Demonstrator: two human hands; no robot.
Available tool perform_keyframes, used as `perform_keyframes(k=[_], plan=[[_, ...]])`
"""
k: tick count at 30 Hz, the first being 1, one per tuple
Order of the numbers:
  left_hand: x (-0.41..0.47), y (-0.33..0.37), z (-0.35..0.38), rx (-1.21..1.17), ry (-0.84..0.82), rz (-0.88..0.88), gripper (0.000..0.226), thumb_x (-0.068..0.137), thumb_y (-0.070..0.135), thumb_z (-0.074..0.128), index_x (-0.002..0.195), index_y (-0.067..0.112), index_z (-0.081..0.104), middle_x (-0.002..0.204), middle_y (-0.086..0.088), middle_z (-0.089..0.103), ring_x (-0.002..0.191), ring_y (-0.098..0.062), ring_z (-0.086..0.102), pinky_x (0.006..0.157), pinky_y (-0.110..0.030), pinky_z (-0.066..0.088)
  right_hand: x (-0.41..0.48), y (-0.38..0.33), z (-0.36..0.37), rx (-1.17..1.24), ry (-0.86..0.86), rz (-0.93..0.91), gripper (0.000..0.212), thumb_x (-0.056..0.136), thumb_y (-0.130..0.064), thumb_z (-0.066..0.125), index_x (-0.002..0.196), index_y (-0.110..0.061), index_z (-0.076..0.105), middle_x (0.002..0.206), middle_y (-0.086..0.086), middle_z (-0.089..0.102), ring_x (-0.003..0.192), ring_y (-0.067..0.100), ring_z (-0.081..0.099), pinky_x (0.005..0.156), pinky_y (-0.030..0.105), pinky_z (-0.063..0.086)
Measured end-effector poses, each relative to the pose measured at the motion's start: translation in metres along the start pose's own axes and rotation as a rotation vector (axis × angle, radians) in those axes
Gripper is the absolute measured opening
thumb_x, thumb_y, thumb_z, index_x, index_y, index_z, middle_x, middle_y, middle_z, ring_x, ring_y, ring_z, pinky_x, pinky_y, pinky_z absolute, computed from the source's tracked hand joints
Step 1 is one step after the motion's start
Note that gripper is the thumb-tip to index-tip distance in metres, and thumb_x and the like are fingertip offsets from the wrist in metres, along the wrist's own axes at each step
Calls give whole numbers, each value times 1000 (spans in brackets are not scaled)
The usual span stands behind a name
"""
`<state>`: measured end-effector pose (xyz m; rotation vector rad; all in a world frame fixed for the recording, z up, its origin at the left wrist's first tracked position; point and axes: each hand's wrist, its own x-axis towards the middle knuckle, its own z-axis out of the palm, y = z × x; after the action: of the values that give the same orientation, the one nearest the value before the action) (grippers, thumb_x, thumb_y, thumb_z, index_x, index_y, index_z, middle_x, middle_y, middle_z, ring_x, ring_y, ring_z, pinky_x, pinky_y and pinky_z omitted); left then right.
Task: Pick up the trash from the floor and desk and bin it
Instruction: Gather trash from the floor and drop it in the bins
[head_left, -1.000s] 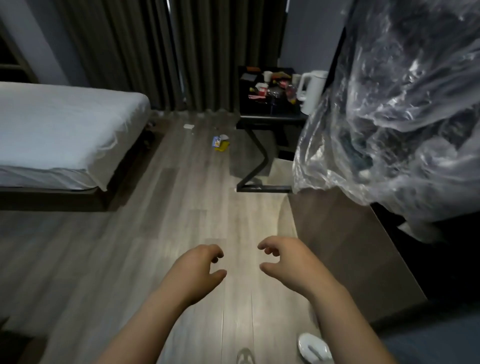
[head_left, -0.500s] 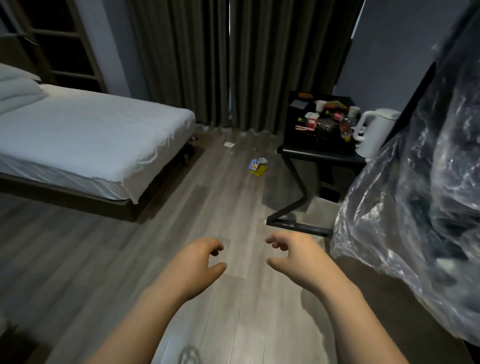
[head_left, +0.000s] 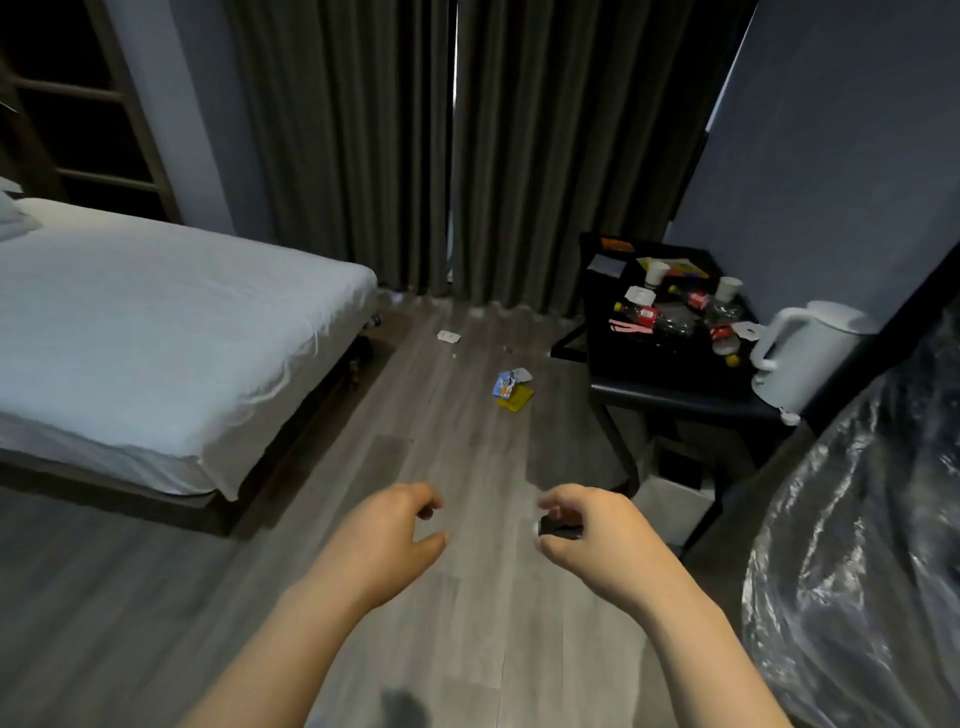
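Grey wood-look planks cover the floor (head_left: 441, 467), and we hold both hands out low over them, side by side and apart. Our left hand (head_left: 384, 540) hangs with its fingers loosely curled and grasps nothing. Our right hand (head_left: 597, 535) is curled the same way. A dark shape shows in the gap between its thumb and fingers, and it looks to us like the desk's foot behind the hand rather than anything held, though the blur there leaves some doubt. From our hands, the floor trash lies at about twelve o'clock: a small heap of blue and yellow wrappers (head_left: 511, 389), and farther off, toward eleven o'clock, a white scrap (head_left: 448, 336) near the foot of the grey curtains (head_left: 363, 156). The black desk (head_left: 675, 397) stands at one to two o'clock, against the wall, and its top is littered with bottles (head_left: 644, 316), paper cups (head_left: 657, 271) and other scraps too small for us to name. A white kettle (head_left: 800, 358) stands at the desk's right end. A crumpled clear plastic bag (head_left: 857, 571) fills the view at three o'clock, and a white bed (head_left: 156, 322) lies at nine to ten o'clock.
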<state>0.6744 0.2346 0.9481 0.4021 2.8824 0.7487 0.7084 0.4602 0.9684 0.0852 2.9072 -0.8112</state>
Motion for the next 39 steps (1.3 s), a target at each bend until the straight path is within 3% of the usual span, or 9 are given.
perform_keyframes(k=[13, 20, 24, 29, 39], plan=[[214, -39, -16, 2, -81, 15, 39, 87, 37, 59, 125, 27, 54, 119, 10, 59, 109, -6, 54, 90, -18, 42, 218, 21, -6, 55, -48, 71, 44, 77, -33, 68, 120, -29, 61, 117, -10, 61, 111, 8, 56, 92, 30, 50], [346, -30, -30, 8, -86, -18, 38, 89, 37, 58, 124, 25, 54, 117, 10, 58, 107, -4, 53, 85, -12, 36, 356, 47, -51, 36, -40, 36, 44, 76, -35, 69, 119, -30, 61, 118, -11, 61, 112, 6, 54, 91, 22, 44], [408, -32, -28, -10, -93, -57, 36, 88, 39, 59, 122, 28, 53, 116, 11, 57, 105, -6, 54, 85, -15, 38, 423, 62, -68, 28, -39, 40, 45, 77, -34, 71, 121, -30, 61, 118, -9, 60, 111, 8, 55, 93, 25, 45], [476, -47, -30, 13, -100, -56, 36, 88, 41, 60, 121, 31, 53, 111, 16, 55, 97, -2, 53, 82, -14, 41, 492, 70, -66, 51, -61, 59, 45, 76, -34, 72, 119, -30, 62, 114, -8, 60, 109, 9, 56, 90, 21, 43], [664, -113, -67, 25, -151, 24, 35, 88, 39, 60, 120, 28, 54, 114, 12, 58, 101, -5, 55, 83, -16, 43, 659, 55, -58, 67, -25, 161, 43, 78, -28, 73, 119, -26, 62, 116, -8, 60, 100, 1, 53, 81, 13, 38]])
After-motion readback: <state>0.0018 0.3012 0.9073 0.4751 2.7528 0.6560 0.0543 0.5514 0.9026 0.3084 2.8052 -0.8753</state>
